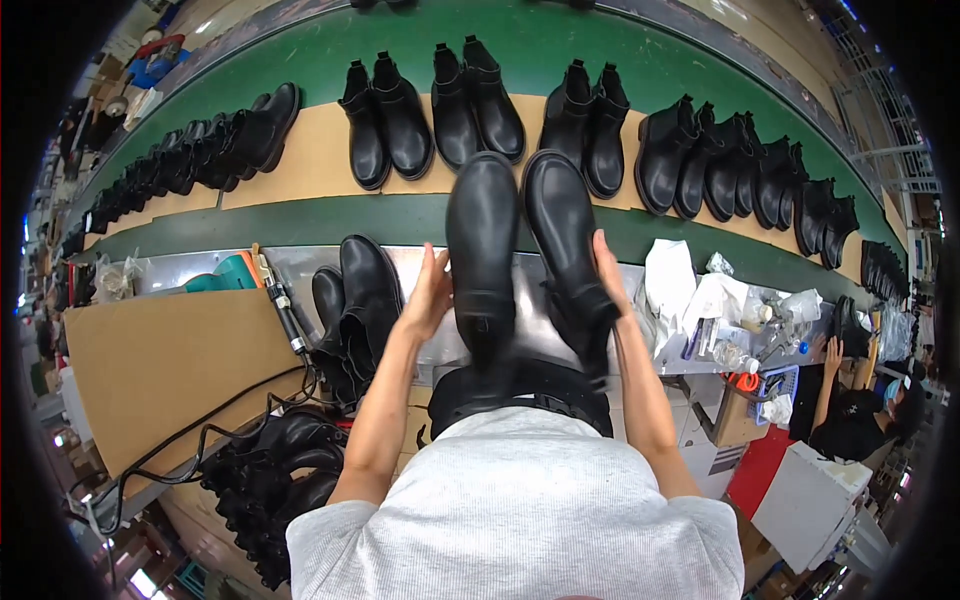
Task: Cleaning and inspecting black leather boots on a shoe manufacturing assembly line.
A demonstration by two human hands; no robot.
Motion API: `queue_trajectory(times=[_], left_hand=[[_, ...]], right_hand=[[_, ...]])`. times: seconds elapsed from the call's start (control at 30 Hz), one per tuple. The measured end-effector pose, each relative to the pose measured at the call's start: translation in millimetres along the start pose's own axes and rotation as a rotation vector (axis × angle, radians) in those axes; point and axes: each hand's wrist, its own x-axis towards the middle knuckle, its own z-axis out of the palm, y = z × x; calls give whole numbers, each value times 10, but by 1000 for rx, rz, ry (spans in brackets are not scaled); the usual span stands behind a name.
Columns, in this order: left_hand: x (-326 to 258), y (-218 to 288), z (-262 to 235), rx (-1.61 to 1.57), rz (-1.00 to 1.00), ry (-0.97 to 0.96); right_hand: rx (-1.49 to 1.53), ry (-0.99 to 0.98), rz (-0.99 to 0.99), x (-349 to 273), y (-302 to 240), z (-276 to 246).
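the person stood at a steel bench w/ both arms reaching fwd, each hand on one black ankle boot of a pair held up side by side, toes pointing away toward the green conveyor belt. left hand was pressed flat against the outer side of the left boot, fingers up and spread, palm on the leather; right hand did the same on the outer side of the right boot, so the pair was squeezed between the two palms, boots touching or nearly touching each other. both boots hung above the bench edge, just in front of the person's waist, slightly blurred. left of them another pair of black boots lay on the bench, next to a corded hand tool w/ its cable trailing down over a cardboard sheet. more black boots were heaped low at left. on the belt, pairs of black boots stood in a row on tan boards. at right, crumpled white paper and small bottles sat on the bench, and a co-worker's hand rested near the bench edge.
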Motion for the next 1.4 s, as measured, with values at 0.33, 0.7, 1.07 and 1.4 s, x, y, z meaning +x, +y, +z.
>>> queue_trajectory(times=[0.33, 0.7, 1.07, 1.4], left_hand=[[-135, 474, 328, 891, -16, 269], [308, 320, 492, -127, 77, 545], [102, 173, 475, -74, -6, 474], [287, -206, -78, 914, -102, 725]], right_hand=[[-360, 76, 124, 108, -194, -109], [492, -61, 229, 40, -455, 405], [361, -213, 223, -187, -317, 260], [-525, -301, 129, -1, 187, 130]])
